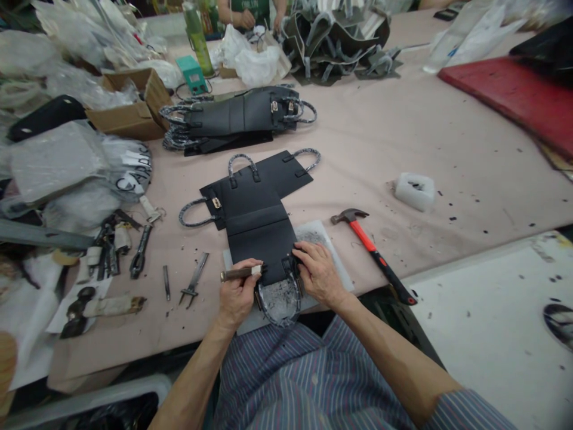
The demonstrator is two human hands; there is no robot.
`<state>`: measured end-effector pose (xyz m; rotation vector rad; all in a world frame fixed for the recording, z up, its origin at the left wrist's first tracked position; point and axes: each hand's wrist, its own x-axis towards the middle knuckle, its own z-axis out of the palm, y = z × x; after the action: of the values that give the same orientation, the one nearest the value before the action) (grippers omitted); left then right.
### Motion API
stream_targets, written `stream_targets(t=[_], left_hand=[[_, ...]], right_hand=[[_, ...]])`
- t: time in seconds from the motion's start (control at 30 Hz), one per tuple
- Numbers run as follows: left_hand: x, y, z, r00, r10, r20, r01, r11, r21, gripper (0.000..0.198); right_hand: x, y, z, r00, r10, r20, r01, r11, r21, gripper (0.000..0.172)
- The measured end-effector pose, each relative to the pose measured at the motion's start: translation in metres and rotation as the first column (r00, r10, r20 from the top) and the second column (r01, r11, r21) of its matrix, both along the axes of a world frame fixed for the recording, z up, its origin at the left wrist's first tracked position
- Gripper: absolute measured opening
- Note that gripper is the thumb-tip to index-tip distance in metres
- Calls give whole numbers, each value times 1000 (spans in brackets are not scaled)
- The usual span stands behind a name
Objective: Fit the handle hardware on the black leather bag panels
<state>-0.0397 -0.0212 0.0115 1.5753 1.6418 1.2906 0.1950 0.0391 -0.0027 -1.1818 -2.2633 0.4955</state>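
Note:
My left hand (238, 298) is closed round a short brown rod-shaped tool (237, 274) with a white band, perhaps a punch. Its end lies by the near edge of a black leather-like bag panel (259, 230). At that panel's near right corner, my right hand (319, 272) grips the edge with bent fingers, beside the base of a plastic-wrapped handle (282, 322). Beneath the panel lies a pale marked board (333, 254). A second black panel piece (286, 170) with wrapped handles is behind it, partly overlapped.
A claw hammer (367, 236) lies to the right, near a white block (415, 190). Dividers (195, 279), a small metal rod (166, 282) and pliers-like tools (141, 251) lie left. Stacked black panels (237, 114) stand further back. Across the table is another person's hand (245, 20).

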Motion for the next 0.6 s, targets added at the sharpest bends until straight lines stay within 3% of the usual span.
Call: stream_targets(t=[0.2, 0.6], left_hand=[[-3, -4, -10, 996, -30, -83, 35, 997, 64, 14], [-1, -1, -13, 988, -55, -144, 77, 986, 149, 15]], right_hand=[[1, 0, 0, 1000, 0, -5, 0, 1000, -5, 38], [1, 1, 0, 1000, -4, -4, 4, 1000, 7, 38]])
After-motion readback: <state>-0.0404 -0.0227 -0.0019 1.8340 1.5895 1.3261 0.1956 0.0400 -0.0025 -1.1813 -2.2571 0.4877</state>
